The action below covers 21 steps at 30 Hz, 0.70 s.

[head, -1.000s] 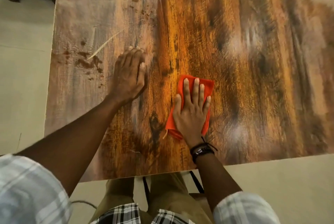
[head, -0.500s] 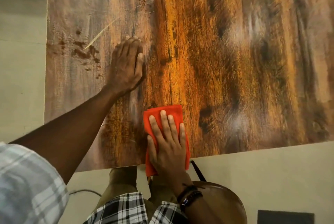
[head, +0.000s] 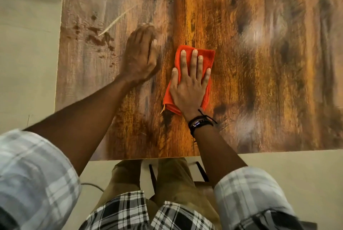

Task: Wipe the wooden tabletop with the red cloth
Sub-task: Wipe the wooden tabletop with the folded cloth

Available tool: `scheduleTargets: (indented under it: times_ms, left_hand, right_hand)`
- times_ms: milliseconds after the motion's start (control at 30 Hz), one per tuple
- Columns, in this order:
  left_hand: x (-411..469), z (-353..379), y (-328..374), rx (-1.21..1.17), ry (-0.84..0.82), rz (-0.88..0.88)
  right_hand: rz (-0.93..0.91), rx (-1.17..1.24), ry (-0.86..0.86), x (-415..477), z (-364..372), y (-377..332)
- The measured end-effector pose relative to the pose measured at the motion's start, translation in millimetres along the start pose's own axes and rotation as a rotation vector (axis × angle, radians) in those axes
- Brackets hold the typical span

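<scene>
The right hand (head: 188,83) lies flat at the centre of the frame, fingers straight and slightly spread, pointing toward the top edge. It grips nothing and presses the red cloth (head: 208,57) down under palm and fingers. The cloth is folded into an oblong directly beneath that hand. Its long axis runs up the frame with a slight lean to the right, roughly along the grain of the wooden tabletop (head: 269,85). Red shows past the fingertips and at the heel of the palm near the dark bracelets (head: 201,123). Since the cloth sits under the right hand, that hand does the wiping, and I judge a stroke would go lengthwise, up or down the frame. The left hand (head: 141,57), somewhat blurred, rests open and palm down just left of the cloth, not touching it, probably bracing. Further to the upper left are dark blotches (head: 98,38) and a pale streak (head: 118,20).
</scene>
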<state>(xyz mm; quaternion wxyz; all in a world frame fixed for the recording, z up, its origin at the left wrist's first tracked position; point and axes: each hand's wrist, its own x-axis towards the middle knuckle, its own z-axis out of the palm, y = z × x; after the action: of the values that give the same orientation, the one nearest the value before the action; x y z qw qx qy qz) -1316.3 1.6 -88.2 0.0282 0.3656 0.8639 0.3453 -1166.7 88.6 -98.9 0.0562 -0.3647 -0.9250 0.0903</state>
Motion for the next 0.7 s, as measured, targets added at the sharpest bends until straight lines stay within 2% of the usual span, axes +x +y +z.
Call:
scheduleTargets:
  times_ms: [133, 233, 400, 533, 700]
  left_hand:
    - [-7, -7, 0, -0.07, 0.129, -0.032]
    - [-15, -20, -16, 0.031, 0.171, -0.006]
    - [-26, -42, -51, 0.159, 0.089, 0.063]
    - [-26, -41, -49, 0.207, 0.094, 0.119]
    - [-25, -43, -48, 0.165, 0.096, 0.026]
  right_hand:
    - [-0.111, 0.05, -0.062, -42, -3, -22]
    - [-0.264, 0.08, -0.155, -100, -9, -38]
    - [-0.536, 0.026, -0.25, -163, -16, -30]
    - [-0.457, 0.05, -0.214, -132, -11, -38]
    - [-0.273, 0.07, -0.053, -36, 4, -60]
